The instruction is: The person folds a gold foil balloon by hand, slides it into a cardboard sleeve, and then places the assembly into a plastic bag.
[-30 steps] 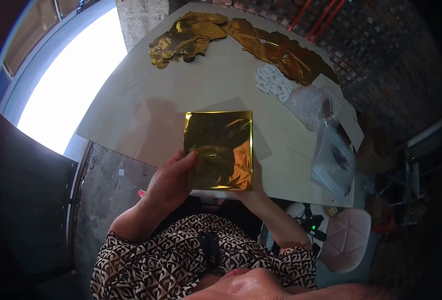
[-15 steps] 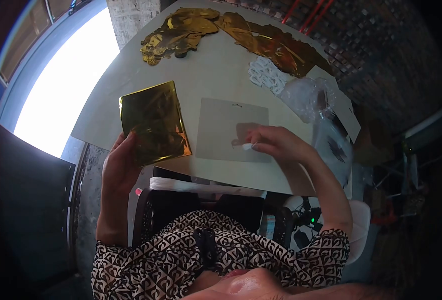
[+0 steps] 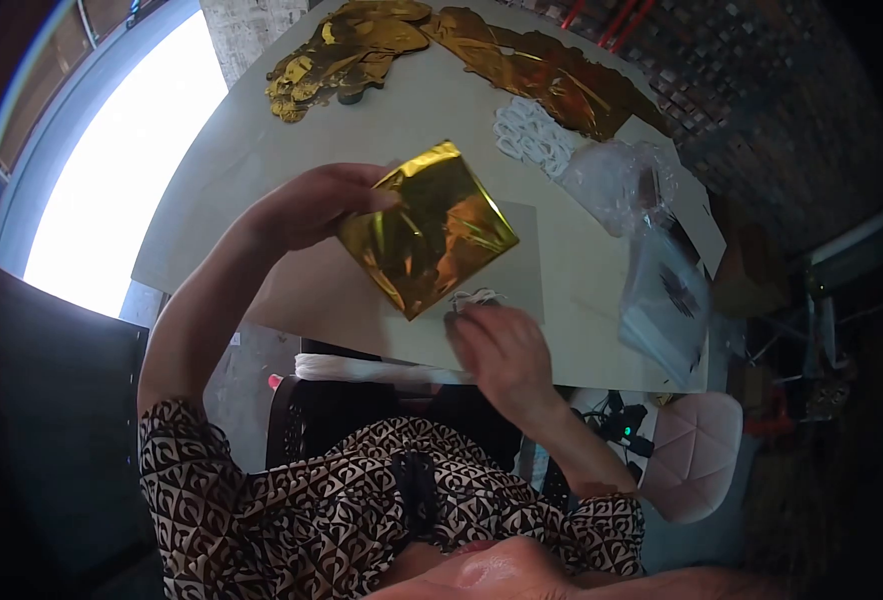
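Observation:
My left hand point(image 3: 347, 200) is closed on one edge of a shiny gold foil packet point(image 3: 432, 235), flat and rectangular, held tilted above the table. Just below its lower corner is my right hand point(image 3: 507, 355), fingers curled together at a white cord loop point(image 3: 477, 297). The fingertips are partly hidden and slightly blurred. Under the packet lies a thin grey sheet point(image 3: 524, 245) on the table, mostly covered by the foil.
Gold foil pieces point(image 3: 352, 55) and more gold film point(image 3: 532, 75) lie along the table's point(image 3: 222, 190) far side. Near them are a pile of white cord loops point(image 3: 532, 135), a clear plastic bag point(image 3: 617, 185) and plastic sleeves point(image 3: 667, 300). A padded chair point(image 3: 697, 455) stands at right.
The gold foil packet has moved right and turned in my left hand, now over the grey sheet. My right hand has come down and left with the white cord loop.

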Motion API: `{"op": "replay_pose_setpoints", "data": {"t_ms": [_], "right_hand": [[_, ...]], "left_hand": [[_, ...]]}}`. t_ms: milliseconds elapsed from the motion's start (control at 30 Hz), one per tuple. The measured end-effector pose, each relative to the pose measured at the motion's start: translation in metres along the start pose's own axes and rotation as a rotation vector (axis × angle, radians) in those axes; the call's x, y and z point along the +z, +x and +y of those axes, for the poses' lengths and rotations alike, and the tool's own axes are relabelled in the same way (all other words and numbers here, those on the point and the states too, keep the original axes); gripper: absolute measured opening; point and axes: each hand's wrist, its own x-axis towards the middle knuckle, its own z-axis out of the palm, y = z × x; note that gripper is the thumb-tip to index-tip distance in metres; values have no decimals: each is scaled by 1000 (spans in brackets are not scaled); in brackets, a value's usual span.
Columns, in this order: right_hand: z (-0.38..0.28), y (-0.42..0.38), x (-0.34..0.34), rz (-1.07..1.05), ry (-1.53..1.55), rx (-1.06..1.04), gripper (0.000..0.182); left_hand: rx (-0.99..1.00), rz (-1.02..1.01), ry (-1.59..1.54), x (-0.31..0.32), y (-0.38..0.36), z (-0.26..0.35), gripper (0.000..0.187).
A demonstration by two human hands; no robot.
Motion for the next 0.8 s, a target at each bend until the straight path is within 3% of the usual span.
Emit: {"op": "replay_pose_setpoints", "data": {"t_ms": [33,100,333,667,800], "right_hand": [[-10,1,4,-29,10,7,37],[-18,2,7,-76,4,36,42],[-27,8,17,-74,9,17,45],[-36,-6,32,-166,72,18,57],[-38,-23,23,-207,33,6,60]], "left_hand": [[-17,-147,56,1,15,5,48],[-3,-228,96,6,47,7,46],[-219,-241,209,12,101,5,30],[-312,-313,265,16,111,-15,32],[-288,-220,420,30,101,-18,34]]}}
